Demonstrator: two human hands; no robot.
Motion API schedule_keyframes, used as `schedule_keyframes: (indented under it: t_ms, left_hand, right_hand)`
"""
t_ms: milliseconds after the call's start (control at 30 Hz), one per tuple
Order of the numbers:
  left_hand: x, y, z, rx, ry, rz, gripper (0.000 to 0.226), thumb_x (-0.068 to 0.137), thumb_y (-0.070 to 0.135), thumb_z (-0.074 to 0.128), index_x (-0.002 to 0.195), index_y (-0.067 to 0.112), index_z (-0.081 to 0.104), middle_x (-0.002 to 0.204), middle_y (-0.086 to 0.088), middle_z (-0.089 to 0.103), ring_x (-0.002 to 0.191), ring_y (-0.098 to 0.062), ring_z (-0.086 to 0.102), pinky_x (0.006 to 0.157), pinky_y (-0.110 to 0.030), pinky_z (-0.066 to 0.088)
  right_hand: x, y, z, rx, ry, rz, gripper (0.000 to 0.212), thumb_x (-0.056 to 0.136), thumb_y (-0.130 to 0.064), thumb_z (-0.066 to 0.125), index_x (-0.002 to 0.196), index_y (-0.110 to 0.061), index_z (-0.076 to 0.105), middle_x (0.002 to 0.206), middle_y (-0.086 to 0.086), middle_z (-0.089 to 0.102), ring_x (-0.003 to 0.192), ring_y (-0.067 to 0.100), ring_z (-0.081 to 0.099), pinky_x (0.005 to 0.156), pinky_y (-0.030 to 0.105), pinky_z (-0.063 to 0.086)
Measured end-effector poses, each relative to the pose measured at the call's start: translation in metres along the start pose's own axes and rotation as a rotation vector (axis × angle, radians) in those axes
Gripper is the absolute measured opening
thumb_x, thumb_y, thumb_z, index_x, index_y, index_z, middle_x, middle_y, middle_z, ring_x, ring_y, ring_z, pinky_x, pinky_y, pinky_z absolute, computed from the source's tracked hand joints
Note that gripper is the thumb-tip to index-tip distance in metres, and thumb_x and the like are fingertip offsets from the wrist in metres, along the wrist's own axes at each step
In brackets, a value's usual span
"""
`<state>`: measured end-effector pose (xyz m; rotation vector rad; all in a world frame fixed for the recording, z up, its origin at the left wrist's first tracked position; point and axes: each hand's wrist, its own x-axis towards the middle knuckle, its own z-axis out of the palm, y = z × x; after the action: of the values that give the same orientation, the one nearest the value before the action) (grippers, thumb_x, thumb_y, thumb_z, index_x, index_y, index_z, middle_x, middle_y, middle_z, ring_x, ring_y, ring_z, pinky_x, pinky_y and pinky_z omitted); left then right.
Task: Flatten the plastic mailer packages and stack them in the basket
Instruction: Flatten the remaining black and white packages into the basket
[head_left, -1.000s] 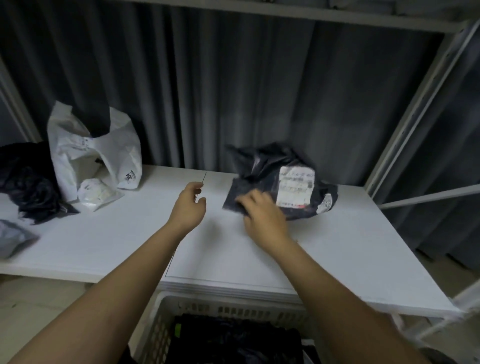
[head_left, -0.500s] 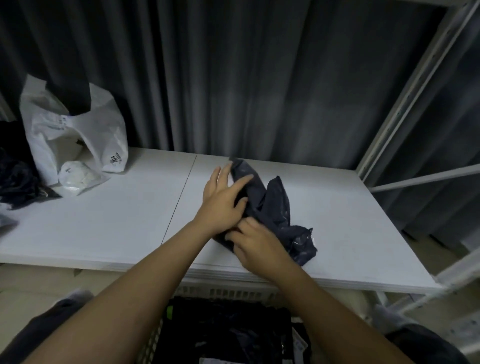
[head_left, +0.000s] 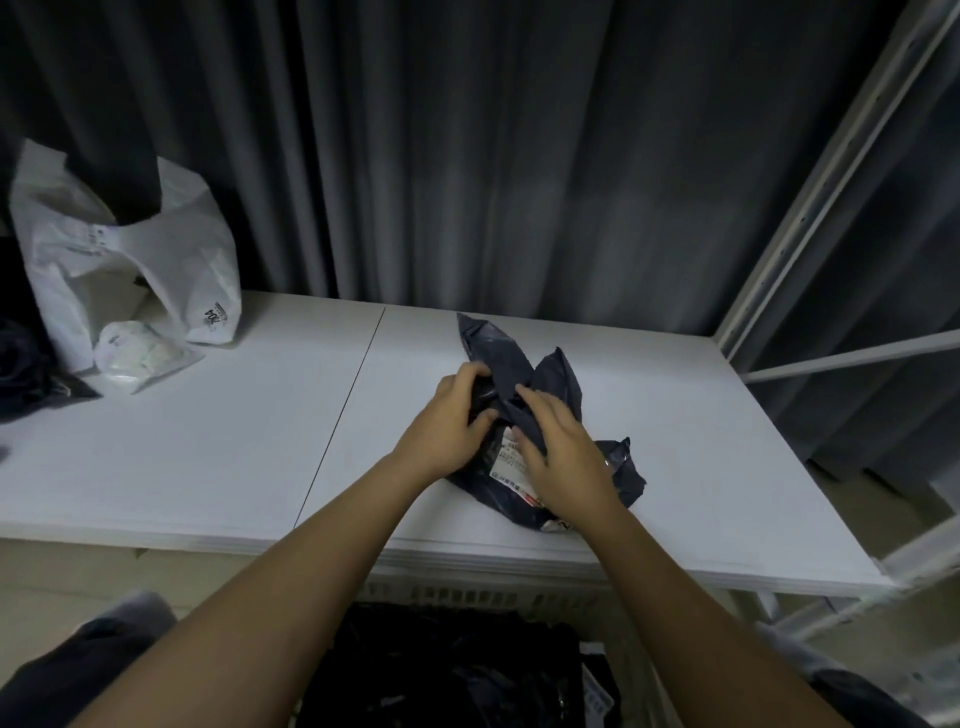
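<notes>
Starting at the bottom centre of the frame, the basket shows only its pale slatted rim under the table edge, with dark mailers already lying inside it, directly below the two forearms. Above that, the white table spreads across the middle of the picture, and the dark mailer being worked sits right of its centre seam, crumpled and far from flat. Its long axis runs diagonally, from a pointed corner up toward the curtain at centre frame down to a bunched end at lower right, where a white shipping label shows between the hands. The left hand is on the mailer's left flank, fingers curled round a fold of the plastic with the thumb tucked underneath, so it has a real hold. The right hand lies over the lower half, fingers fairly straight and spread, pressing down on the plastic rather than pinching it. Both hands are touching the mailer, and the raised, unpressed flaps lie just beyond the fingertips, toward the far edge; I judge that smoothing must run away from the body along that diagonal before the piece can drop to the basket. Farther off, at the upper left, a white plastic bag stands open, with a small white parcel just in front of it.
</notes>
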<state>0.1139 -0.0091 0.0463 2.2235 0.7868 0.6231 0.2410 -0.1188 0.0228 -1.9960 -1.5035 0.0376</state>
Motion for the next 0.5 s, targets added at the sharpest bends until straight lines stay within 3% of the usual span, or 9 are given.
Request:
schedule_keyframes:
  t_ms: [167, 267, 333, 400, 500]
  left_hand:
    - [0.0, -0.014, -0.02, 0.013, 0.124, -0.029, 0.039, 0.095, 0.013, 0.054, 0.131, 0.022, 0.04, 0.115, -0.004, 0.061, 0.098, -0.021, 0.06, 0.083, -0.034, 0.049]
    - [-0.006, -0.026, -0.036, 0.036, 0.128, -0.014, 0.038, 0.095, 0.01, 0.053, 0.129, 0.023, 0.044, 0.115, -0.001, 0.059, 0.096, -0.018, 0.057, 0.085, -0.032, 0.048]
    - [-0.01, -0.033, -0.045, 0.103, 0.131, -0.021, 0.038, 0.094, 0.009, 0.051, 0.13, 0.022, 0.047, 0.117, -0.005, 0.057, 0.103, -0.021, 0.056, 0.09, -0.035, 0.047]
    - [-0.016, -0.042, -0.052, 0.174, 0.128, -0.086, 0.039, 0.095, 0.008, 0.049, 0.132, 0.021, 0.048, 0.12, -0.01, 0.054, 0.107, -0.026, 0.055, 0.093, -0.037, 0.045]
    - [-0.024, -0.05, -0.053, 0.241, 0.059, -0.212, 0.042, 0.096, 0.008, 0.045, 0.137, 0.019, 0.047, 0.122, -0.016, 0.049, 0.109, -0.034, 0.054, 0.094, -0.037, 0.043]
  right_hand:
    - [0.01, -0.018, -0.001, 0.046, 0.07, -0.121, 0.053, 0.098, -0.016, 0.049, 0.147, -0.027, 0.035, 0.138, -0.001, 0.044, 0.118, 0.021, 0.05, 0.089, 0.035, 0.048]
    - [0.015, -0.031, 0.002, -0.189, 0.106, -0.242, 0.08, 0.086, -0.006, 0.062, 0.15, -0.032, 0.023, 0.135, 0.01, 0.044, 0.099, 0.028, 0.057, 0.064, 0.034, 0.051]
    - [0.02, -0.038, 0.005, -0.388, 0.056, -0.251, 0.1, 0.075, -0.001, 0.069, 0.151, -0.037, 0.015, 0.141, 0.015, 0.039, 0.092, 0.031, 0.057, 0.052, 0.03, 0.044]
    - [0.026, -0.048, 0.013, -0.496, -0.036, -0.201, 0.097, 0.08, -0.004, 0.063, 0.152, -0.038, 0.008, 0.151, 0.014, 0.024, 0.1, 0.032, 0.051, 0.058, 0.031, 0.042]
    - [0.032, -0.054, 0.025, -0.51, -0.217, -0.099, 0.079, 0.093, -0.018, 0.049, 0.152, -0.036, -0.001, 0.157, 0.009, 0.009, 0.119, 0.034, 0.039, 0.078, 0.037, 0.046]
